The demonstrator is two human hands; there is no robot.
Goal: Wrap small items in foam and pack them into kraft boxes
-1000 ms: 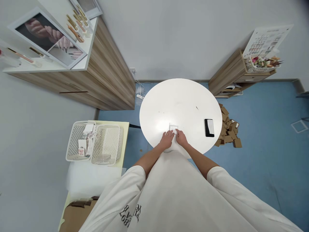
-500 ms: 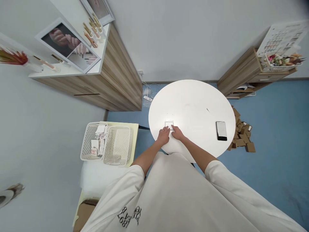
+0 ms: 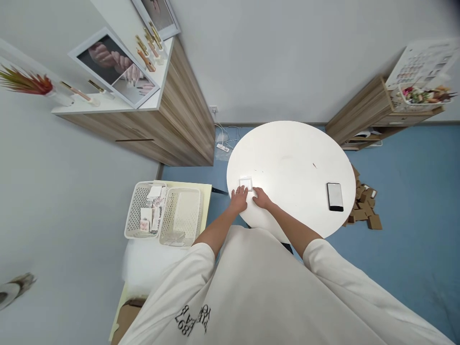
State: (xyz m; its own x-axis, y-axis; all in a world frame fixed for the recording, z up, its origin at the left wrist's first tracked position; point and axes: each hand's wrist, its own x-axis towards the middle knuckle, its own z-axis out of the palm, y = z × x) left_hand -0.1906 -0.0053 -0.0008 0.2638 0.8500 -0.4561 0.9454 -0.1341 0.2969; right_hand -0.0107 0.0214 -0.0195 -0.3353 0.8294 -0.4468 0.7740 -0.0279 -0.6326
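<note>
A small, flat, square white case with a clear-looking top (image 3: 246,181) lies near the left edge of the round white table (image 3: 287,158). My left hand (image 3: 239,200) rests at its near edge, fingers stretched out and their tips on the case. Just right of the case, my right hand (image 3: 262,198) lies low over the table, with thumb and forefinger apart and nothing visible between them. Whether its fingertip touches the case's corner is too small to tell.
A black-and-white rectangular package (image 3: 335,197) lies at the table's right. Two white baskets (image 3: 181,190) stand on a side table at left, one holding cards. Small brown boxes (image 3: 362,206) are heaped on the floor at right. Wooden cabinets (image 3: 187,100) flank the table.
The case has slid left across the table with my left hand on it. My right hand has come off the case and now sits beside it. The view has shifted slightly.
</note>
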